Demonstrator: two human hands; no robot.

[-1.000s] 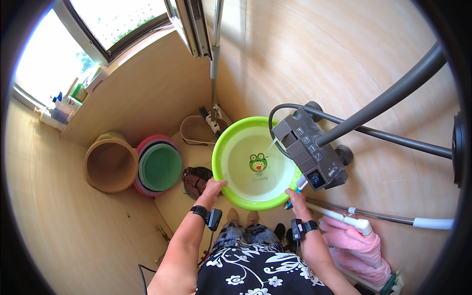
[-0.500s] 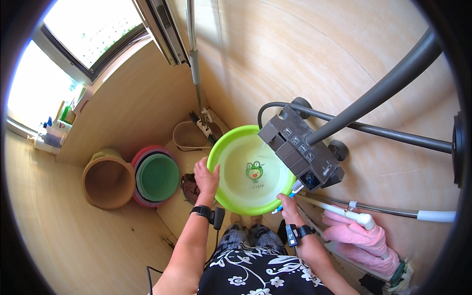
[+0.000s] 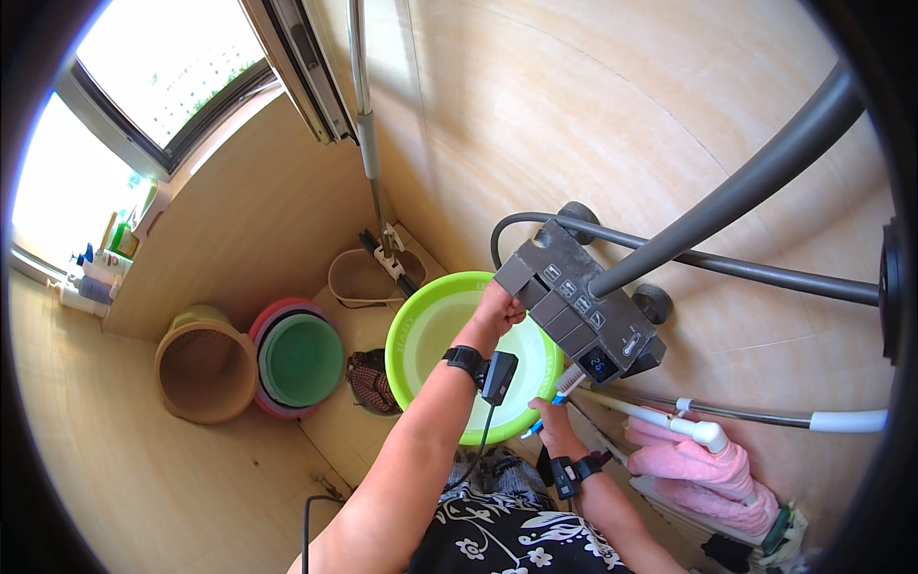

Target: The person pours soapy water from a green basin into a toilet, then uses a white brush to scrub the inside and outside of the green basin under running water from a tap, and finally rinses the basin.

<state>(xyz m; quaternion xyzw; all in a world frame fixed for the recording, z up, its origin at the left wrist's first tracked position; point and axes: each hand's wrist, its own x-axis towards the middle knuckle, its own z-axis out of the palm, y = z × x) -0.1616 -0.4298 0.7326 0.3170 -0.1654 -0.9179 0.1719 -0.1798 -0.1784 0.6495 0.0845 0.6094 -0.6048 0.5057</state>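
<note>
A lime-green basin point(image 3: 405, 409) with a pale inside stands below a grey shower unit point(image 3: 566, 316). My left hand point(image 3: 497, 308) reaches over the basin to the near-left end of that unit. Its fingers are curled and partly hidden behind the unit, so what they grip cannot be made out. At the basin's lower right rim, my right hand point(image 3: 557, 427) is closed on a blue and white toothbrush point(image 3: 562, 394), bristle end up. That hand is also against the rim. My left forearm covers part of the basin's middle.
At left stand a brown bucket point(image 3: 206, 375) and stacked red and green basins point(image 3: 302, 360). Dark checked cloth point(image 3: 371, 380) lies beside the green basin, a beige tub point(image 3: 350, 277) behind it. A thick grey pipe point(image 3: 736, 187) slants from the unit; pink towels point(image 3: 712, 469) hang at right.
My left hand has left the basin's left rim and moved right and up to the shower unit. The unit's small display is now lit with digits. My right hand keeps the toothbrush.
</note>
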